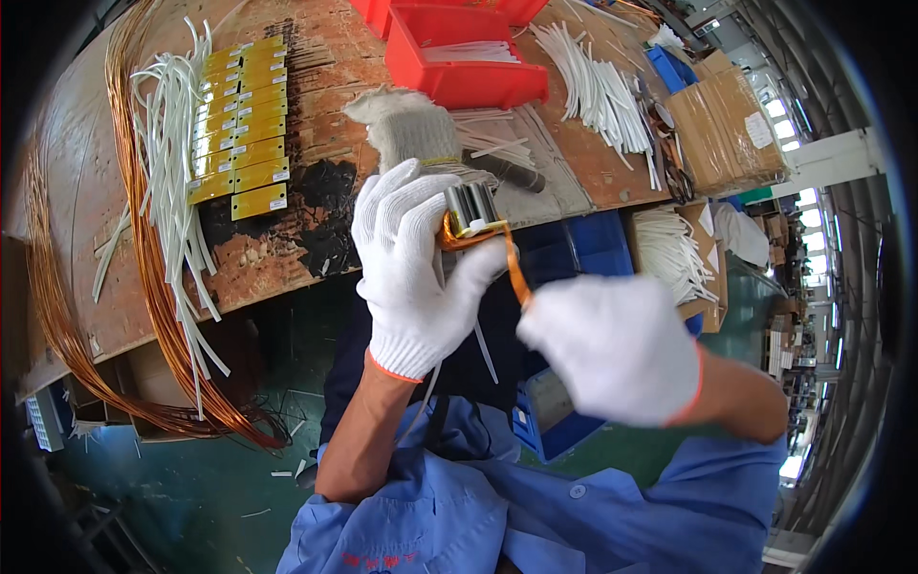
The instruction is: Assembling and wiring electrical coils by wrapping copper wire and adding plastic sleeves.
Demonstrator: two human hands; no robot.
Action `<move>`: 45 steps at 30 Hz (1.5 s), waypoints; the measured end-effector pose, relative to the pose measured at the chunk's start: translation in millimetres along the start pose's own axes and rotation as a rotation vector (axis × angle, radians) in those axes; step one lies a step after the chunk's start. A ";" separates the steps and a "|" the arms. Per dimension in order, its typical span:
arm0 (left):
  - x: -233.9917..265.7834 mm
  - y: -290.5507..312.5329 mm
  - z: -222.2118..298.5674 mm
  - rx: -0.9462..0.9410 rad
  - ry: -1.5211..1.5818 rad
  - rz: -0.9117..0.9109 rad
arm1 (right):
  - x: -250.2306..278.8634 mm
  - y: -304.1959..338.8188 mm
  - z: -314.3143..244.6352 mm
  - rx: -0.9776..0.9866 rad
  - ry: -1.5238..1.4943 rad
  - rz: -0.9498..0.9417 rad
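Note:
In my gloved left hand (409,263) is a small wound coil (470,207) with a ridged grey metal core and orange copper windings around its lower side. The fingers lie behind it and the thumb closes on it from below. A flat orange strand of copper wire (517,268) runs from the coil down to my gloved right hand (612,349). That hand is blurred by motion, its fingers closed where the strand ends. Thin white tubes (486,354) hang below the coil. A greyish cloth-wrapped pad (413,129) lies on the bench just beyond my left hand.
On the worn bench (335,57), bundled copper wires (143,191), white sleeving (172,143) and yellow labelled sheets (244,124) lie left. A red bin (469,86) stands at the back. Scissors (677,177), a cardboard box (722,129) and blue crates (593,244) are right.

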State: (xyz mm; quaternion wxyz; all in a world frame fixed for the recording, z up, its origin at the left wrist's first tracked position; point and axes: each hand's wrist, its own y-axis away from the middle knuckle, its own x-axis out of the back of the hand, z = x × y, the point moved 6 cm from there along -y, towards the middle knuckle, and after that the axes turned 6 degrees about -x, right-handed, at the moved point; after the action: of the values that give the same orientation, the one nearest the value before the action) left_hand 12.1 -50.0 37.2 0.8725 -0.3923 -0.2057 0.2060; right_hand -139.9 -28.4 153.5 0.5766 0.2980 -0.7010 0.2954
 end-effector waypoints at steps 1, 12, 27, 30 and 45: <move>-0.2 -4.1 3.2 -0.029 -0.043 -0.016 | -1.9 0.6 -23.1 0.000 0.142 -0.168; 3.6 4.9 -7.8 0.314 0.149 -0.070 | -28.5 -179.7 33.7 0.640 0.148 -0.089; 3.3 0.0 -7.3 0.086 0.048 -0.076 | -10.6 6.2 -4.2 -0.104 0.005 0.017; 6.7 -2.0 0.4 -0.062 0.026 -0.032 | 3.0 -14.9 -44.9 -0.012 0.218 -0.040; 1.8 11.4 -10.9 0.155 0.117 0.042 | -22.2 -33.6 65.9 -0.048 -0.344 -0.012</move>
State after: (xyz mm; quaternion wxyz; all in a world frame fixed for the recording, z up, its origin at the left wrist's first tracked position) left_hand 16.9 -48.7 22.2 0.9064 -0.3391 -0.1294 0.2161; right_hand -152.6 -98.4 123.4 0.4568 0.3346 -0.7943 0.2199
